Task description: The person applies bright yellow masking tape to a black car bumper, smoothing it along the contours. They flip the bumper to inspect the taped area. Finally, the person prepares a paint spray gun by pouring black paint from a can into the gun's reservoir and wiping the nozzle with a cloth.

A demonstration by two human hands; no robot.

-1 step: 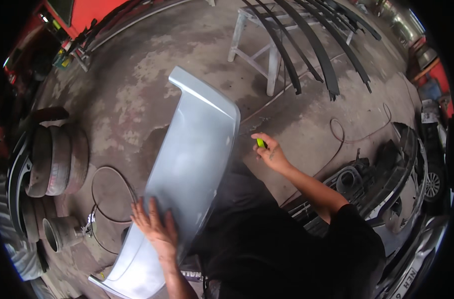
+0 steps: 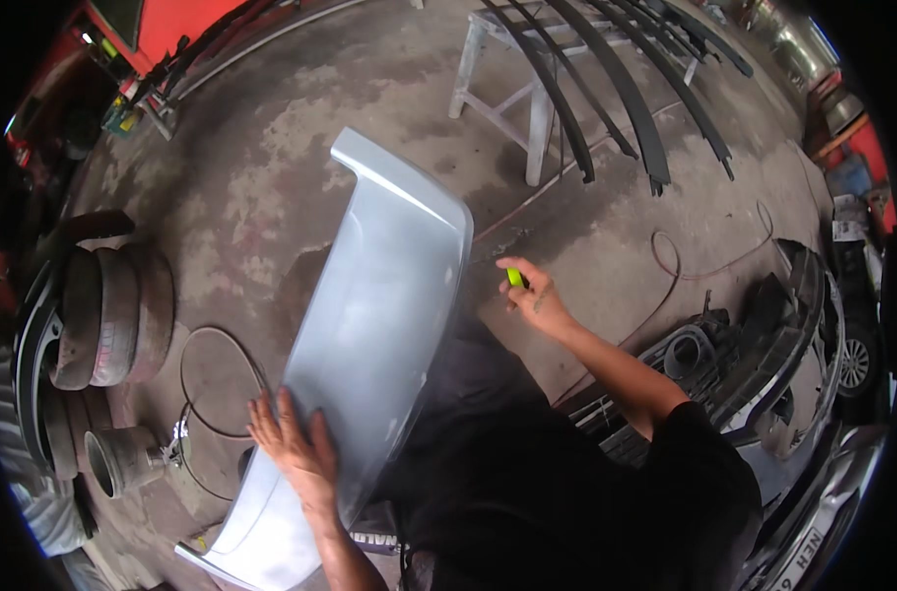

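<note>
A long silver-grey car body panel (image 2: pixel 379 315) lies in front of me, running from near my lap out across the concrete floor. My left hand (image 2: pixel 296 448) rests flat on its near end with the fingers spread. My right hand (image 2: pixel 532 300) hovers just off the panel's right edge and pinches a small yellow-green object (image 2: pixel 514 278) between fingers and thumb. What the object is cannot be told. My dark clothing hides the panel's lower right side.
Stacked tyres (image 2: pixel 113 315) stand at the left, with a cable loop (image 2: pixel 212 379) on the floor beside them. A white trestle (image 2: pixel 527 89) carries black trim strips (image 2: pixel 626 98) at the back. A black bumper and grille (image 2: pixel 744 345) lie at the right. A red vehicle (image 2: pixel 172 25) is at the top left.
</note>
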